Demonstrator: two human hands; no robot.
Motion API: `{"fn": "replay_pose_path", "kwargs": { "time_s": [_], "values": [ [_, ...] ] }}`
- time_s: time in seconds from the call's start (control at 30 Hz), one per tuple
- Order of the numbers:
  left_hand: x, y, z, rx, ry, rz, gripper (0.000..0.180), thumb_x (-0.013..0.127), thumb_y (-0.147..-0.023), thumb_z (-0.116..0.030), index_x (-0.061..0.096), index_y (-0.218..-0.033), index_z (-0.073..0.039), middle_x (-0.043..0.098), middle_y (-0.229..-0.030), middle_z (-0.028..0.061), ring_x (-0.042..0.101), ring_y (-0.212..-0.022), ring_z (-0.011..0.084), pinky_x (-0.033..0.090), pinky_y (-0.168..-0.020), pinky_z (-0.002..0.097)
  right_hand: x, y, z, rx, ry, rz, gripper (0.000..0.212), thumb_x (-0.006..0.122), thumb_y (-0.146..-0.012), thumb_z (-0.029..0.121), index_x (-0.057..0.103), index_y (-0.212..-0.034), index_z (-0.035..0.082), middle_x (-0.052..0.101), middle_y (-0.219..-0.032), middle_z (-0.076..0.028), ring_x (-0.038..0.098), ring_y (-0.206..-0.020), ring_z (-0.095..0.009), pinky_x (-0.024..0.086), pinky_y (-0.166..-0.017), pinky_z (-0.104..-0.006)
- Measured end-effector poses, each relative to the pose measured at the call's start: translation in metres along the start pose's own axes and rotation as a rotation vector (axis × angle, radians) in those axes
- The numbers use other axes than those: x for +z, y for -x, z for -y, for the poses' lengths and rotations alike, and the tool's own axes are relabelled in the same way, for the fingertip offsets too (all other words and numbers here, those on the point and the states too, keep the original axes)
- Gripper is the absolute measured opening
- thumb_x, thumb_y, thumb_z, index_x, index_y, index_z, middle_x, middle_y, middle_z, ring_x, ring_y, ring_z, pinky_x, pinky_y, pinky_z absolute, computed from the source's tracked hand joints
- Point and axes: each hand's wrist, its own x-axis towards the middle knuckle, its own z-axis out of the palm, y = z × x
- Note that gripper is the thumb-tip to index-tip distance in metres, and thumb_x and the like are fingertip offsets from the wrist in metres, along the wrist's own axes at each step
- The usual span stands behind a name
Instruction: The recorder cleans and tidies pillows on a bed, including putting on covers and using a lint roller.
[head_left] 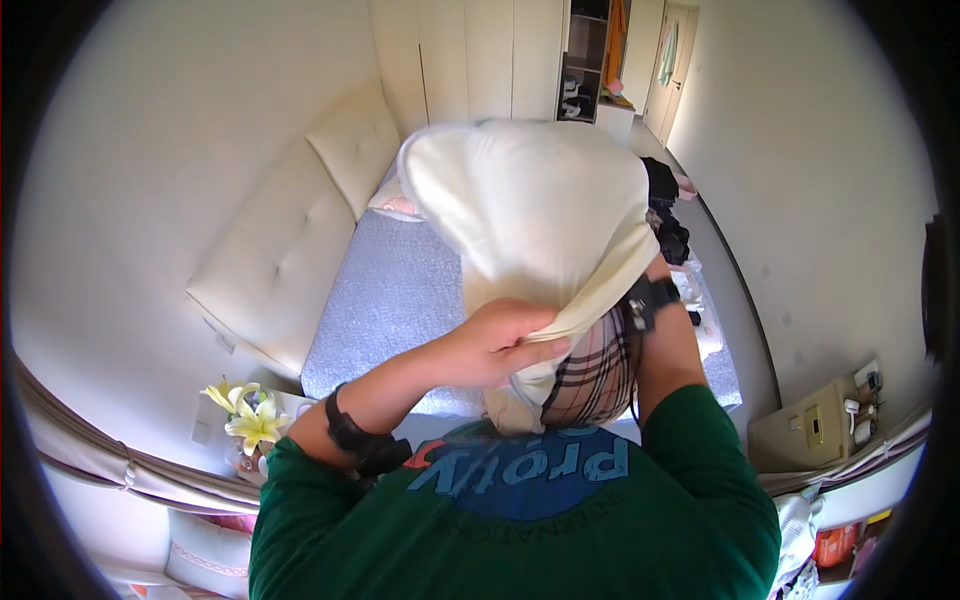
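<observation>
A large piece of cream cloth (540, 190) is spread out in front of me above the bed, billowed and slightly blurred at its left edge. My left hand (510, 345) pinches its near edge between thumb and fingers, where the fabric gathers into folds. My right forearm (665, 340) reaches up to the cloth's right side; the right hand itself is hidden behind or inside it. Below the folds shows beige plaid fabric (598, 375) with dark lines. Whether that belongs to the cloth or to my clothing, I cannot tell. Dark straps with small devices circle both my forearms.
Under the cloth lies a bed with a grey-blue sheet (370, 290) and a padded cream headboard (285, 240) on the left. Dark clothes (668, 225) are heaped along its right side. Yellow lilies (252, 420) stand at near left; a beige cabinet (805, 430) is at near right.
</observation>
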Motion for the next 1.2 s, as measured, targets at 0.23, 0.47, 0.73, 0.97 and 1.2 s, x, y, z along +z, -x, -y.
{"fn": "replay_pose_path", "kwargs": {
  "time_s": [0.23,0.47,0.73,0.97,1.2],
  "values": [
    [-0.001,-0.013,-0.011,0.192,-0.187,0.040,0.024,0.053,-0.091,-0.026,0.055,-0.093,-0.002,0.050,-0.068,0.0171,0.050,-0.065,0.0347,0.039,-0.060,0.0398,0.009,0.035,-0.025,0.108,-0.035,0.039,0.037,0.044,-0.094,0.019,0.041,-0.128,0.005,0.049,-0.127,-0.010,0.050,-0.113,-0.019,0.044,-0.093,-0.0339],
    [0.010,-0.041,0.000,0.354,-0.153,-0.049,0.029,0.052,-0.090,-0.028,0.050,-0.082,0.000,0.049,-0.070,0.0192,0.051,-0.070,0.0368,0.038,-0.063,0.0424,0.016,0.052,-0.031,0.167,-0.085,0.107,0.038,0.043,-0.094,0.020,0.041,-0.129,0.006,0.048,-0.127,-0.010,0.050,-0.113,-0.018,0.044,-0.094,-0.0337],
    [0.027,-0.061,0.010,0.343,-0.251,-0.205,0.023,0.056,-0.083,-0.026,0.055,-0.082,-0.003,0.058,-0.078,0.0188,0.055,-0.079,0.0399,0.042,-0.068,0.0476,0.041,0.069,-0.069,0.277,-0.229,0.285,0.038,0.043,-0.094,0.020,0.040,-0.130,0.006,0.048,-0.128,-0.010,0.049,-0.114,-0.018,0.043,-0.094,-0.0335],
    [0.027,-0.047,0.003,0.168,-0.557,0.145,0.027,0.056,-0.082,-0.034,0.058,-0.078,-0.007,0.061,-0.077,0.0153,0.060,-0.078,0.0361,0.045,-0.066,0.0459,0.060,0.095,-0.114,0.366,-0.407,0.393,0.038,0.042,-0.094,0.020,0.039,-0.130,0.006,0.047,-0.129,-0.010,0.049,-0.114,-0.018,0.043,-0.095,-0.0333],
    [-0.088,0.039,0.098,-0.562,-0.983,-0.626,0.076,0.057,-0.081,-0.049,0.035,-0.131,0.004,0.048,-0.123,0.0251,0.051,-0.111,0.0351,0.041,-0.095,0.0399,0.069,0.105,-0.134,0.391,-0.485,0.438,0.039,0.042,-0.095,0.020,0.039,-0.131,0.006,0.047,-0.129,-0.010,0.048,-0.115,-0.018,0.042,-0.096,-0.0331]
  ]
}}
